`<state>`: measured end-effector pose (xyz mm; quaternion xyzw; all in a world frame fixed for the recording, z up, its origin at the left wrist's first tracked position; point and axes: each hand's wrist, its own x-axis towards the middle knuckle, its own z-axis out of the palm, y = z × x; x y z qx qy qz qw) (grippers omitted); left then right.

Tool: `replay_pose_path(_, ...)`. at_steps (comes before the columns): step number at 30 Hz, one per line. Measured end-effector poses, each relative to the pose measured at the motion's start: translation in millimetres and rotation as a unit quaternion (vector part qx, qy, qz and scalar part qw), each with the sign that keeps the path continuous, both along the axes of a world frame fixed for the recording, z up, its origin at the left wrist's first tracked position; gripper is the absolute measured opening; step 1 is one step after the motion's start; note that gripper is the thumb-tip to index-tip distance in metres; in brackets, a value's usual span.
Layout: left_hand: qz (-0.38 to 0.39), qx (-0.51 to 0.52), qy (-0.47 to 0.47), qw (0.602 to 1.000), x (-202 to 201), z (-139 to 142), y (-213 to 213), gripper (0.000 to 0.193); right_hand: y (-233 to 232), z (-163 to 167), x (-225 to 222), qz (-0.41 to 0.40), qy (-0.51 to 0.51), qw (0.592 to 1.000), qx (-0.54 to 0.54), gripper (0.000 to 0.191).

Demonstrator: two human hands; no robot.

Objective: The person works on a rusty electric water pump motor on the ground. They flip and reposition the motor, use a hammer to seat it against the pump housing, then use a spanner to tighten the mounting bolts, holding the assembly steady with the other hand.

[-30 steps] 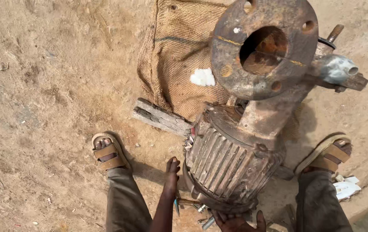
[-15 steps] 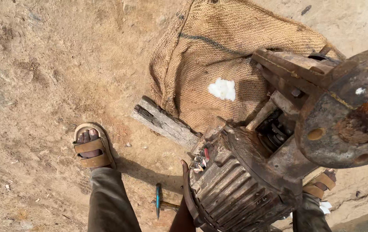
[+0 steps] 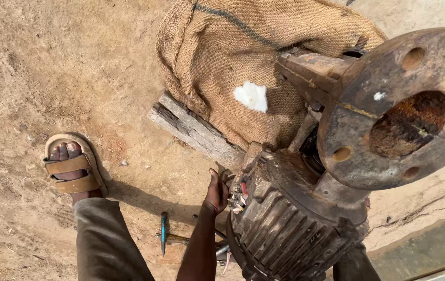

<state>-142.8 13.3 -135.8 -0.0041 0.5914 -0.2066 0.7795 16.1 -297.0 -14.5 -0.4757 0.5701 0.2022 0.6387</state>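
Observation:
A rusty pump stands on sandy ground, with a finned grey motor [image 3: 285,229] low in the view and a round bolt-holed flange [image 3: 389,119] close to the camera. My left hand [image 3: 216,192] reaches up between my legs to the motor's left rim, fingers curled against it beside some coloured wires [image 3: 240,195]. My right hand is out of view.
A burlap sack [image 3: 233,47] with a white scrap [image 3: 251,96] lies behind the pump, over a weathered wooden plank [image 3: 191,130]. My sandalled foot [image 3: 71,166] is at the left. A blue-handled screwdriver [image 3: 163,231] and other small tools lie by my arm. A concrete edge [image 3: 430,250] runs bottom right.
The view has swung and moved closer, so the flange now fills the right side. My left hand has risen to the motor's rim. My right hand has left the view.

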Motion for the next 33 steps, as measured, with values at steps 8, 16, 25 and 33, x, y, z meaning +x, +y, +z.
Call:
replay_pose_path(8, -0.177, 0.491, 0.037, 0.852, -6.7, -10.3, -11.0, 0.055, -10.0, 7.9, -43.3, 0.000, 0.033, 0.999, -0.007, 0.039)
replay_pose_path(16, -0.006, -0.045, 0.119, 0.992, -45.9, 82.3, -13.7, 0.049, 3.5, 66.2, -238.4, -0.047, 0.191, 0.980, -0.011, 0.041)
replay_pose_path(25, -0.057, -0.042, 0.090, 0.993, -67.6, 20.4, -19.2, 0.059, -64.8, -13.8, -227.7, -0.093, 0.101, 0.991, 0.004, 0.044)
replay_pose_path(33, -0.165, 0.029, 0.047, 0.985, -117.9, 8.7, -18.6, 0.052, -69.8, -97.2, -269.9, -0.078, 0.026, 0.990, 0.112, 0.045)
